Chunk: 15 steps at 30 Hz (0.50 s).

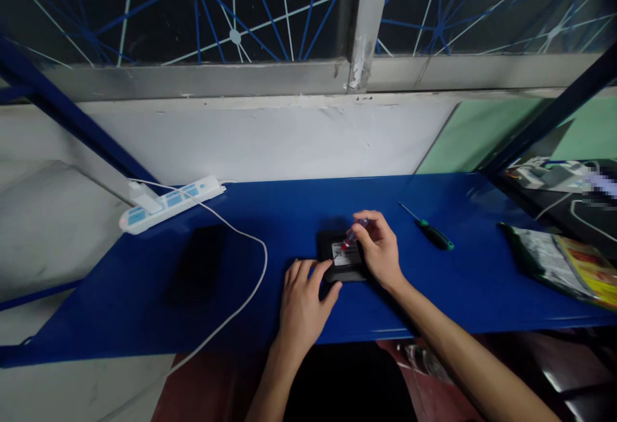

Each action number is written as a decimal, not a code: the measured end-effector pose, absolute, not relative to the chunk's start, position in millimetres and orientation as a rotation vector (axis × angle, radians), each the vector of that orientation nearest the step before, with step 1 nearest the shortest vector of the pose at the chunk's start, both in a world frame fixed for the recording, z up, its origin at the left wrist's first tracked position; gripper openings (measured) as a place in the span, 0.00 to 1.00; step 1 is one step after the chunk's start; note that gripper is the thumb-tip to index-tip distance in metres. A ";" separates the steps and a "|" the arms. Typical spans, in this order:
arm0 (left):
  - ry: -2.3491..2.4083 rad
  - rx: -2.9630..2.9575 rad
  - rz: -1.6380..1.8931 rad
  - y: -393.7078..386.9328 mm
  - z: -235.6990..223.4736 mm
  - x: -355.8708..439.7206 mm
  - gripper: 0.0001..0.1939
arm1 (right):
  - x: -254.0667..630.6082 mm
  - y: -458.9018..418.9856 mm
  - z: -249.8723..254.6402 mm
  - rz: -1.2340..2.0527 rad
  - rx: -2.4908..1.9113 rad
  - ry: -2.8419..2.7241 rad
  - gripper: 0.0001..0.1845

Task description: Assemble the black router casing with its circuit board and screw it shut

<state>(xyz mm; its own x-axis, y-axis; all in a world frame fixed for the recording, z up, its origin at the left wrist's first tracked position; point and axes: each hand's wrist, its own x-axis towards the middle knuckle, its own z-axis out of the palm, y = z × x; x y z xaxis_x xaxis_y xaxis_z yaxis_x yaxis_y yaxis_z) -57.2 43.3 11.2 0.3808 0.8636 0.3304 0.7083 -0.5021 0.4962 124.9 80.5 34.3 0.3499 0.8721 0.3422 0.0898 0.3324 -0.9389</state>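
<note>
A small black box-shaped device with a white printed label lies on the blue table. My right hand grips a screwdriver with a clear purplish handle and a red collar. The shaft slants down to the left, its tip close to the label's left edge. At the device's left side rests my left hand, thumb and fingers apart, fingertips at the device's edge. Whether the tip sits in a screw is too small to tell.
A green-and-black screwdriver lies to the right. A white power strip stands at the back left, its white cable crossing the blue table. A dark flat object lies at left. A shiny packet is far right.
</note>
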 end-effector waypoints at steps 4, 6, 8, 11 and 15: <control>1.386 2.370 0.817 42.5 10.8 -57.3 0.16 | 126.5 81.5 37.3 0.655 -1.127 -1.086 0.09; 1.387 2.368 0.821 42.5 10.6 -57.6 0.16 | 126.7 81.2 39.6 0.699 -1.110 -1.071 0.11; 1.391 2.371 0.827 42.7 10.7 -57.9 0.16 | 126.4 80.0 41.9 0.776 -1.074 -1.068 0.13; 1.389 2.373 0.827 43.0 11.5 -58.0 0.16 | 125.5 77.5 43.4 0.871 -1.045 -1.065 0.14; 1.382 2.371 0.818 42.8 12.4 -57.7 0.16 | 125.0 76.5 39.4 0.848 -1.027 -1.069 0.12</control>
<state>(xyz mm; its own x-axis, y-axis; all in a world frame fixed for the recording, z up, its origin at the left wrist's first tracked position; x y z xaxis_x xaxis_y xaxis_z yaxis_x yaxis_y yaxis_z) -57.7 42.8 12.4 0.3831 0.8622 0.3314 0.7056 -0.5047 0.4974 125.0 76.5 39.4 0.2744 0.9197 0.2808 -0.0635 0.3087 -0.9490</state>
